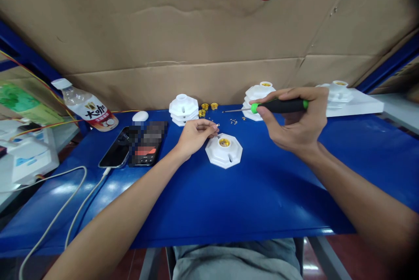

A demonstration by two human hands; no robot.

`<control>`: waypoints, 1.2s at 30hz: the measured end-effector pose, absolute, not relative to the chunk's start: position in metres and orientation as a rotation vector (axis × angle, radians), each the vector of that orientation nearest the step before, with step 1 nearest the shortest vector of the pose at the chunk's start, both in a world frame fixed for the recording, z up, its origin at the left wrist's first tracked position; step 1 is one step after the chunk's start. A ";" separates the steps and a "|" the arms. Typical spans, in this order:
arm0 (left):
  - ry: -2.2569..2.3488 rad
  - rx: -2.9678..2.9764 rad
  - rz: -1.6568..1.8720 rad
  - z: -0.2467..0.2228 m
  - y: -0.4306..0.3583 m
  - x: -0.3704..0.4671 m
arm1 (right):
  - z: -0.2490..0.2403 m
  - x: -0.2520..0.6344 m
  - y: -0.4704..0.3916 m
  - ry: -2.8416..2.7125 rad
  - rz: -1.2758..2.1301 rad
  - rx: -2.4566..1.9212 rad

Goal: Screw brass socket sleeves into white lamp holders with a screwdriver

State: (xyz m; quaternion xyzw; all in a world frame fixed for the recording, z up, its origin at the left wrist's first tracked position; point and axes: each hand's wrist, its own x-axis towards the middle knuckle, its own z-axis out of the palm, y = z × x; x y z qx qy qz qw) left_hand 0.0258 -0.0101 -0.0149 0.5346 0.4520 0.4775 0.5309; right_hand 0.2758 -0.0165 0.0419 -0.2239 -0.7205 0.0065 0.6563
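Observation:
My right hand point(294, 118) grips a screwdriver point(281, 106) with a black and green handle, its shaft pointing left above the table. Between the thumb and fingers of my left hand point(198, 136) is a small metal piece point(218, 125), too small to make out fully. Just right of that hand a white octagonal lamp holder point(224, 158) lies on the blue table, a brass threaded sleeve point(224, 142) in its socket. Beyond the hands are loose brass sleeves point(204, 107) and several tiny screws point(233, 121).
White lamp holder bases stand stacked at the back left point(183, 107), another stack point(253, 92) behind my right hand, more on a white box point(363, 102). On the left are two phones point(114, 147), a charging cable point(78, 210), a white oval case point(140, 116) and a bottle point(88, 107).

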 end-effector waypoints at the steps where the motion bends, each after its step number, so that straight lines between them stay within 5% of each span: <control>1: 1.080 1.276 1.139 -0.015 -0.010 0.026 | 0.042 0.276 -0.016 -1.631 0.018 -0.514; 17: 1.143 1.380 1.137 -0.008 -0.012 0.024 | 0.044 0.277 -0.014 -1.640 -0.065 -0.458; 25: 1.315 1.416 1.412 0.013 -0.013 0.013 | 0.044 0.282 -0.014 -1.609 -0.072 -0.511; 36: 1.269 1.355 1.272 -0.001 -0.014 0.020 | 0.045 0.276 -0.017 -1.655 -0.040 -0.428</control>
